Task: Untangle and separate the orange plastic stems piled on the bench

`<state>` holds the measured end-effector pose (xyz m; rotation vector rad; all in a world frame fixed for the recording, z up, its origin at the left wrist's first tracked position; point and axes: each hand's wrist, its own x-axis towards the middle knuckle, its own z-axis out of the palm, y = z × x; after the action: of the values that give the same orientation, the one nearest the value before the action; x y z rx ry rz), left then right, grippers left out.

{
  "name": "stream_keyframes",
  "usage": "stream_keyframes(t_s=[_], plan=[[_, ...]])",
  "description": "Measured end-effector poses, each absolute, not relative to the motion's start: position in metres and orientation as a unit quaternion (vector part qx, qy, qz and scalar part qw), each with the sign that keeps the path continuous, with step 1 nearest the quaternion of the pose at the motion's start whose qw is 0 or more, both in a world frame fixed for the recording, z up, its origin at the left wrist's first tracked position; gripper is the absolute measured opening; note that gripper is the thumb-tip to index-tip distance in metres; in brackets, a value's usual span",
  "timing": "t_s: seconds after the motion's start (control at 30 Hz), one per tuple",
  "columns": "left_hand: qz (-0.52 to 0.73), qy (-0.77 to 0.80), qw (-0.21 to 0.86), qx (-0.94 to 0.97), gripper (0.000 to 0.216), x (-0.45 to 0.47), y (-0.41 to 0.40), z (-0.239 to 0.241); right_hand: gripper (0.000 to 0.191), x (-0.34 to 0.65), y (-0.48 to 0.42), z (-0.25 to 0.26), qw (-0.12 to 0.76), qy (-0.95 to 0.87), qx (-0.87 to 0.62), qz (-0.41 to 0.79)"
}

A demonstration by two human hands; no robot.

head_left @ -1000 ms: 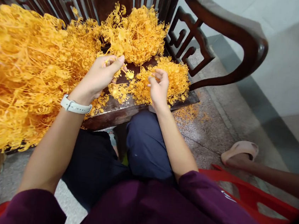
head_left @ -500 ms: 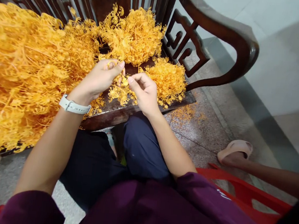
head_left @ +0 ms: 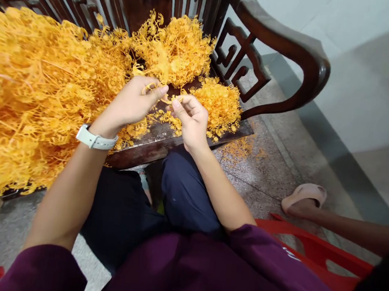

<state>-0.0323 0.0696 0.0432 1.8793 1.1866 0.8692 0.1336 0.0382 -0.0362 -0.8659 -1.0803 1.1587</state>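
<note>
Between my two hands stretches a thin yellow-orange plastic stem, part of the artificial flower sprigs here. My left hand, with a pale watch band at its wrist, pinches it with thumb and fingers, and a loop of it curls over the knuckles. Close by on the right, my right hand grips the other end between thumb and fingertips. A big heap of yellow sprigs lies to the left. Behind my hands sits a rounded pile, and a smaller pile lies just right of my right hand.
The piles rest on a dark wooden bench with a curved armrest on the right. Orange bits lie on the floor. Another person's foot in a pink slipper and a red plastic stool are at the right.
My right hand has moved slightly right and up. The stem between my hands now lies more level, and the yellow piece that hung by my right fingertips no longer shows there.
</note>
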Motion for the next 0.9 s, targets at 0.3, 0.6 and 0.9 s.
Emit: stream_keyframes(t_s=[0.3, 0.6, 0.9], plan=[[0.246, 0.393, 0.501, 0.73, 0.055, -0.047, 0.07, 0.052, 0.031, 0.138, 0.037, -0.036, 0.593, -0.457, -0.301, 0.59], [0.267, 0.329, 0.641, 0.64, 0.056, -0.04, 0.066, 0.049, 0.04, 0.14, 0.033, -0.031, 0.541, -0.416, -0.212, 0.699], [0.353, 0.459, 0.557, 0.596, 0.051, -0.069, 0.078, 0.053, 0.02, 0.175, 0.066, -0.074, 0.508, -0.468, -0.51, 0.512]])
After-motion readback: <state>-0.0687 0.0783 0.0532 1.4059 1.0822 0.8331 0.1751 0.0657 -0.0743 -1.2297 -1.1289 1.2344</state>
